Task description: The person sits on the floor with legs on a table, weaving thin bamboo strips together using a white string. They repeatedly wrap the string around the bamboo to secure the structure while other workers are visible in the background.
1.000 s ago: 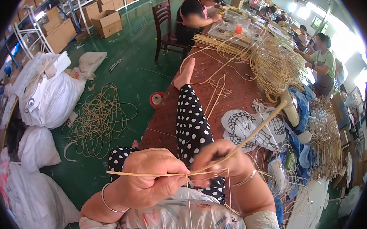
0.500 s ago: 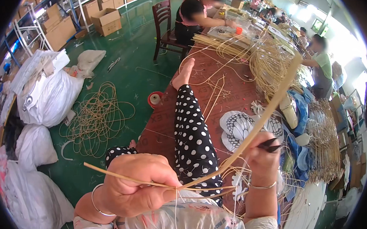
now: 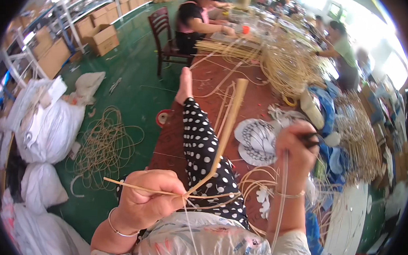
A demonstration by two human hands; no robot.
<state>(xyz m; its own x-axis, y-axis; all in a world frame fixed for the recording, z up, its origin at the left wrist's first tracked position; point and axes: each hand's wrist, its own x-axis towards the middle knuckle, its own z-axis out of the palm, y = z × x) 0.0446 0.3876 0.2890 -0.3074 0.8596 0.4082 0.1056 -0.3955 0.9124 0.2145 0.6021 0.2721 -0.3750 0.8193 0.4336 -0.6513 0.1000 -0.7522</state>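
My left hand pinches several thin bamboo strips where they meet. A thicker bamboo strip rises away from that joint, bent near its lower end. White thread hangs from the pinched spot toward my lap. Raised at the right, my right hand is closed round a black-handled tool, blurred, so its kind cannot be told. A pale strand of thread runs down from this hand. Beyond it, a white butterfly-wing cutout with black lines lies on the reddish table.
My outstretched leg rests along the red-brown table. Bundles of bamboo strips lie farther back, near co-workers. A tangled cane coil and white sacks sit on the green floor. Wire frames are stacked at the right.
My view has shifted. The thick strip has swung from leaning far right to more upright, away from my right hand. A pale strand now shows below my right hand.
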